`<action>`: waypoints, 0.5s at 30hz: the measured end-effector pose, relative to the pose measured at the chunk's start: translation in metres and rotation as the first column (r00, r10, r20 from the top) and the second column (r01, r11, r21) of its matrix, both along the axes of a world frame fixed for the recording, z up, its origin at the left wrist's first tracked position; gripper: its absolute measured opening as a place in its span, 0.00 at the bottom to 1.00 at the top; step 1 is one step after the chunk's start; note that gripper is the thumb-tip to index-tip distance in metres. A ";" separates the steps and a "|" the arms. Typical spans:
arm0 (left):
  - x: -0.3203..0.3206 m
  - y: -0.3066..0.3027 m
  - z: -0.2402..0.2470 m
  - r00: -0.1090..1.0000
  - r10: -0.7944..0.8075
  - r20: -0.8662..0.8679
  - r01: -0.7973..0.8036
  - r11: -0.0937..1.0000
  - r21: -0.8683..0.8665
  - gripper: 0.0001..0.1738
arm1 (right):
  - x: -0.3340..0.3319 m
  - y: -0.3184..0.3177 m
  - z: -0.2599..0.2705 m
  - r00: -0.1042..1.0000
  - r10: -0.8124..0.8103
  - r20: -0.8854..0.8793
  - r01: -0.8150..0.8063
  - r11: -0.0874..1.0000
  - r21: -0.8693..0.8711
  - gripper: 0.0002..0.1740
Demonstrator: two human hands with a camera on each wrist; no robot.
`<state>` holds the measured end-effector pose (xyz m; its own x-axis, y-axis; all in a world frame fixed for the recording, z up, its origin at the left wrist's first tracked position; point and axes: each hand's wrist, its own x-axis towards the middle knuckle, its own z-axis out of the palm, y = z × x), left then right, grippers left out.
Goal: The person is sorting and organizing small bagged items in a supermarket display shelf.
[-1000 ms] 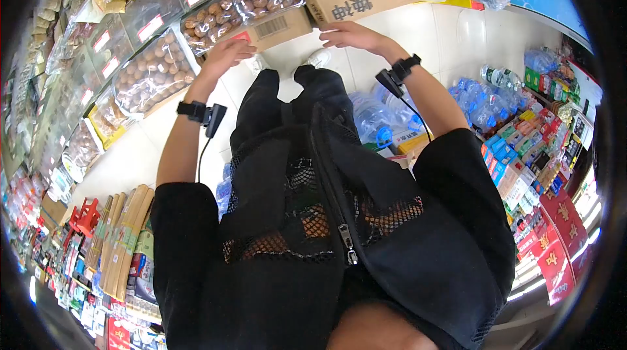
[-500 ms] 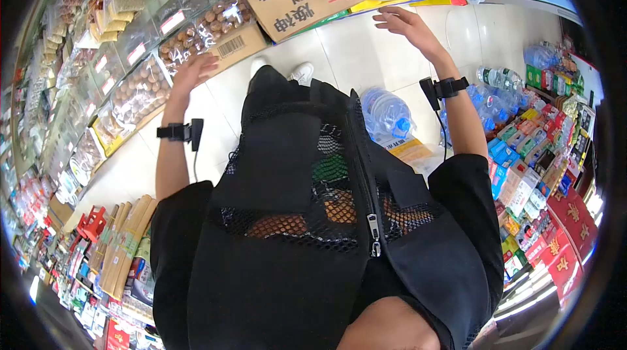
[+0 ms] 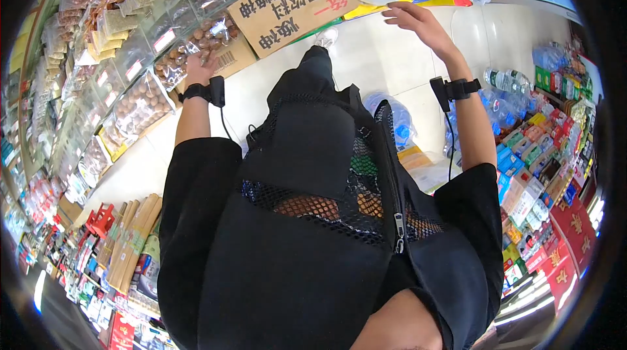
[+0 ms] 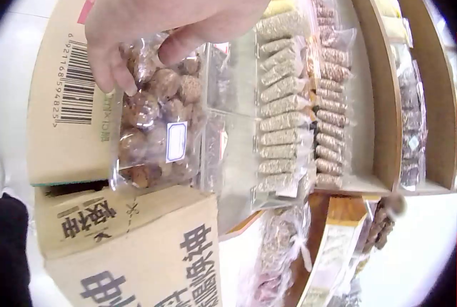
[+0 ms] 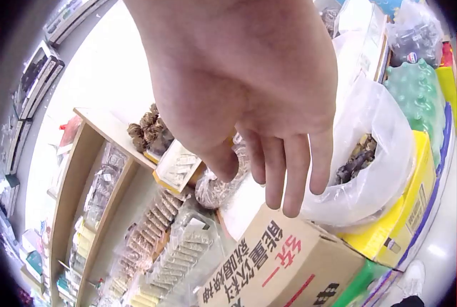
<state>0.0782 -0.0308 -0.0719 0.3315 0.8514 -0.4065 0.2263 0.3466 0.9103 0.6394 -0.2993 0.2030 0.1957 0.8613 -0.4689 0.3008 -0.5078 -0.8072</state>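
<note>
My left hand (image 3: 200, 70) has its fingertips on a clear bag of walnuts (image 4: 153, 117), which lies in the display beside a cardboard carton. In the left wrist view the thumb and fingers stand apart over one end of this bag, and a small white label shows on its front. My right hand (image 5: 250, 85) hangs in the air with its fingers extended and nothing in them. Beneath it, in the right wrist view, are a printed cardboard box (image 5: 285, 264) and a white plastic bag (image 5: 385, 178) with dark dried pieces inside.
Packets of grains (image 4: 282, 114) line the shelf by the walnuts. Another bag of round brown goods (image 3: 138, 105) lies nearer along the display. Large water bottles (image 3: 392, 115) stand on the tiled floor, with stacked goods (image 3: 542, 147) at the right.
My left hand has reached forward to the walnut bag. The right hand has swung out to the right, away from the cardboard box. My body has shifted and one foot has stepped.
</note>
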 end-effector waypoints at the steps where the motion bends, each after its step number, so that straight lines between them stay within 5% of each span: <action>1: 0.024 -0.004 0.042 0.968 -0.099 -0.229 0.093 0.995 -0.036 0.23 | 0.009 0.002 -0.003 1.000 0.015 -0.007 -0.015 1.000 -0.008 0.28; 2: 0.048 -0.016 0.094 0.877 -0.197 -0.439 0.174 0.980 -0.091 0.22 | 0.018 0.007 -0.007 0.999 0.001 -0.034 -0.002 1.000 -0.028 0.28; 4: 0.036 -0.023 0.048 0.841 -0.260 -0.475 0.246 0.965 -0.093 0.21 | 0.036 0.021 -0.015 0.998 0.000 -0.056 -0.003 0.998 -0.057 0.28; 5: 0.043 -0.035 0.042 0.939 0.074 -0.337 -0.111 0.990 -0.092 0.22 | 0.043 0.027 -0.022 0.999 0.006 -0.044 -0.009 0.997 -0.071 0.27; 6: 0.051 -0.047 0.036 0.884 0.421 -0.202 -0.452 0.880 -0.143 0.23 | 0.049 0.033 -0.028 0.999 0.014 -0.032 -0.017 0.996 -0.086 0.26; 7: 0.073 -0.043 0.044 0.545 0.837 -0.047 -0.719 0.437 -0.540 0.24 | 0.056 0.040 -0.037 0.999 0.027 -0.035 -0.030 0.994 -0.101 0.25; 8: 0.098 -0.056 0.062 0.658 0.742 -0.129 -0.715 0.563 -0.414 0.23 | 0.062 0.047 -0.050 0.999 0.039 -0.036 -0.042 0.994 -0.105 0.25; 10: 0.139 -0.077 0.092 0.779 0.594 -0.199 -0.615 0.663 -0.427 0.24 | 0.070 0.064 -0.081 0.933 0.329 0.145 -0.293 0.929 -0.225 0.26; 11: 0.155 -0.085 0.093 0.842 0.502 -0.198 -0.537 0.750 -0.386 0.24 | 0.071 0.071 -0.100 0.934 0.330 0.140 -0.295 0.929 -0.222 0.26; 13: 0.175 -0.106 0.088 0.914 0.350 -0.205 -0.400 0.862 -0.310 0.27 | 0.063 0.084 -0.136 0.705 0.643 0.299 -0.584 0.765 -0.270 0.31; 15: 0.200 -0.112 0.097 0.939 0.293 -0.180 -0.330 0.914 -0.235 0.31 | 0.043 0.109 -0.157 0.742 0.601 0.296 -0.555 0.799 -0.232 0.33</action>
<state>0.2779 -0.1426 0.0251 -0.0088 0.7615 -0.6482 0.1854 0.6382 0.7472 0.6823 -0.1908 0.0456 -0.1565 0.8023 -0.5761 0.8084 -0.2311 -0.5414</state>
